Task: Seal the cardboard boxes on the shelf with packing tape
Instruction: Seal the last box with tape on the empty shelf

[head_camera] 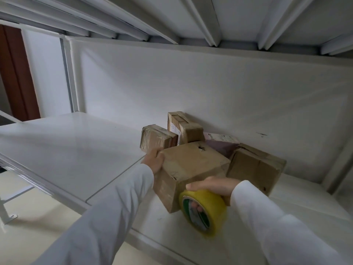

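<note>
Left hand (pixel 155 161) is gripping the left edge of the near cardboard box (pixel 191 165), tilted on the white shelf (pixel 76 150). Right hand (pixel 214 185) is grasping a yellow packing tape roll (pixel 204 211), fingers through its core, against the box's near side. Four more parcels are sitting behind, by the back panel

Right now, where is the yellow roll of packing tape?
In the head view, the yellow roll of packing tape is low and right of centre, gripped by the right hand against the near side of the brown cardboard box that the left hand holds.
</note>
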